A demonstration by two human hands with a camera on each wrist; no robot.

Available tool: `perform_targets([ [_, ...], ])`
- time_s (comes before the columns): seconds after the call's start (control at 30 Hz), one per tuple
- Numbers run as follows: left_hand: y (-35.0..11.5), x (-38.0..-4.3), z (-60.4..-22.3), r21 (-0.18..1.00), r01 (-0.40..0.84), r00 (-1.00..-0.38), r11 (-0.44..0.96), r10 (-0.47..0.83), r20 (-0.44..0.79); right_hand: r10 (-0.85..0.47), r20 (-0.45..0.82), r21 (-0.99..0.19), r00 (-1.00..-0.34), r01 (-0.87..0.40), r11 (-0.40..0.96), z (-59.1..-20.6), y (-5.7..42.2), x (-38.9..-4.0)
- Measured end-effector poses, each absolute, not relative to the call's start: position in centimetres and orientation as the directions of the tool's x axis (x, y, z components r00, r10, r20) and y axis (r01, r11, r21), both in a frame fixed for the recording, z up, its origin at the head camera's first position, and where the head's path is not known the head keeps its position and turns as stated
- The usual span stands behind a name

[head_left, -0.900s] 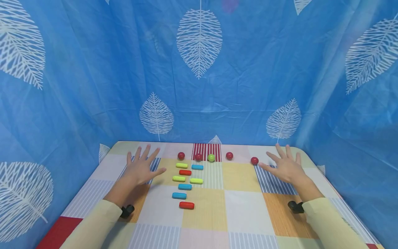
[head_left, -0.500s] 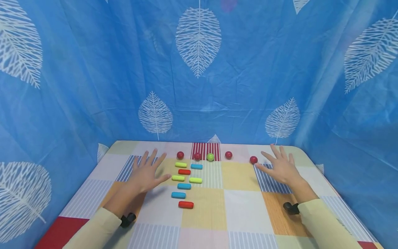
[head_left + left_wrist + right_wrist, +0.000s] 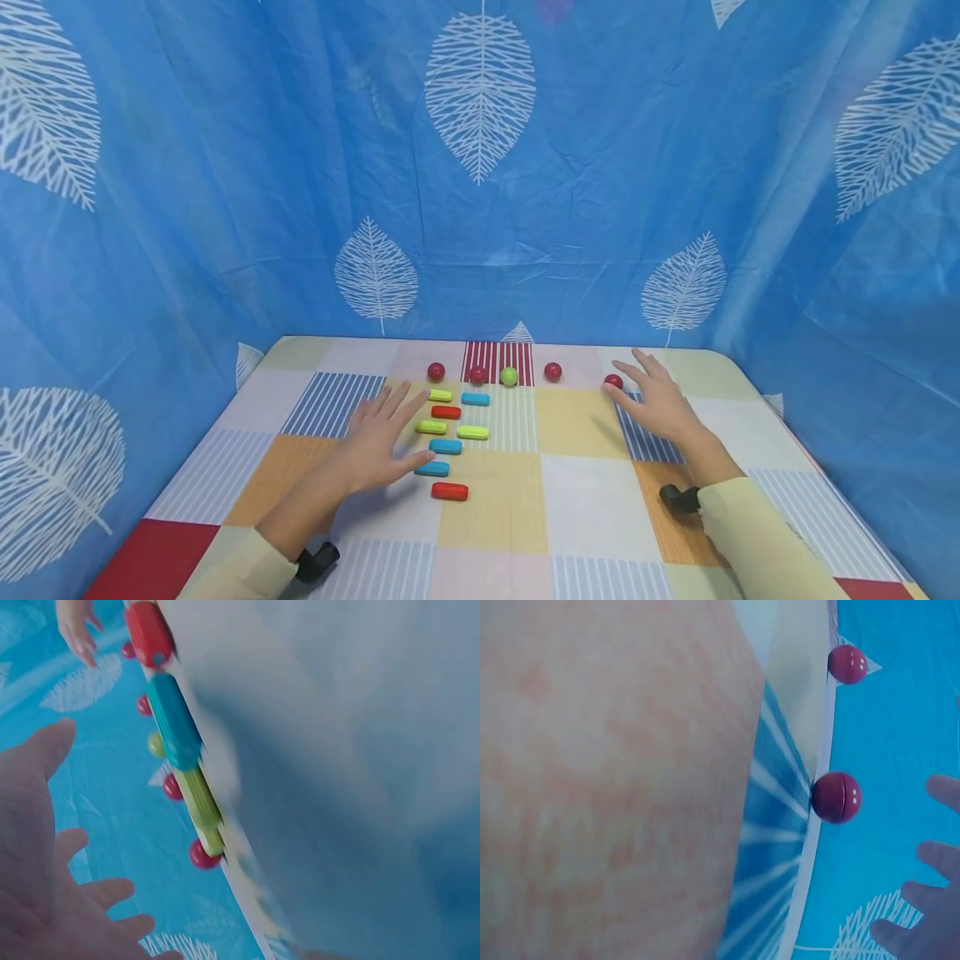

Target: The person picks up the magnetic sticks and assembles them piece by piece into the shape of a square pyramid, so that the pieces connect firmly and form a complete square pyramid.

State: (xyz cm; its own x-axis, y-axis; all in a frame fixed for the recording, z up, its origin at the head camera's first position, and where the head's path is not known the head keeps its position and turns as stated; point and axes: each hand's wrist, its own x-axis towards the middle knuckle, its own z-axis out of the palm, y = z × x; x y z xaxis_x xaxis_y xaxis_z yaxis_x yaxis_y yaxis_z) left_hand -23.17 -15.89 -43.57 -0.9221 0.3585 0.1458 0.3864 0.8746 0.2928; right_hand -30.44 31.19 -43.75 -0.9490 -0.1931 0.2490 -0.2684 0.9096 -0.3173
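Observation:
Fingers spread, my left hand [image 3: 375,446] hovers over the left-middle of the table beside a loose column of small rounded bars. Its thumb reaches over the end of a blue bar [image 3: 433,469]; whether they touch I cannot tell. Around it lie a red bar [image 3: 450,492], a second blue bar [image 3: 446,447] and a yellow-green bar [image 3: 472,432]. My right hand [image 3: 660,404], fingers extended and holding nothing, is above the far right, its thumb near a red ball [image 3: 613,381]. That red ball [image 3: 837,797] shows whole in the right wrist view, apart from the fingers.
Along the table's far side run more red balls [image 3: 552,372] and one green ball [image 3: 508,377]. A patchwork cloth [image 3: 592,500] covers the table. Blue leaf-patterned curtains [image 3: 480,225] enclose the back and both sides.
My left hand has moved right and nearer to me, toward the bars. The right hand has shifted left, closer to the rightmost red ball. Bars and balls stay in place.

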Motion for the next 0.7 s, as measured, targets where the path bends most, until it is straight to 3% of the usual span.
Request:
perform_targets([
  [0.37, -13.9, -20.8, -43.3, 0.621, 0.371, -0.905, 0.691, 0.418, 0.077, -0.139, 0.349, -0.514, -0.927, -0.314, 0.798, -44.9, 30.3, -32.1],
  [0.7, -12.8, -19.6, -43.7, 0.666, 0.412, -0.867, 0.622, 0.493, 0.075, -0.010, 0.202, -0.666, -0.979, -0.144, 0.732, -45.3, 30.3, -33.2],
])
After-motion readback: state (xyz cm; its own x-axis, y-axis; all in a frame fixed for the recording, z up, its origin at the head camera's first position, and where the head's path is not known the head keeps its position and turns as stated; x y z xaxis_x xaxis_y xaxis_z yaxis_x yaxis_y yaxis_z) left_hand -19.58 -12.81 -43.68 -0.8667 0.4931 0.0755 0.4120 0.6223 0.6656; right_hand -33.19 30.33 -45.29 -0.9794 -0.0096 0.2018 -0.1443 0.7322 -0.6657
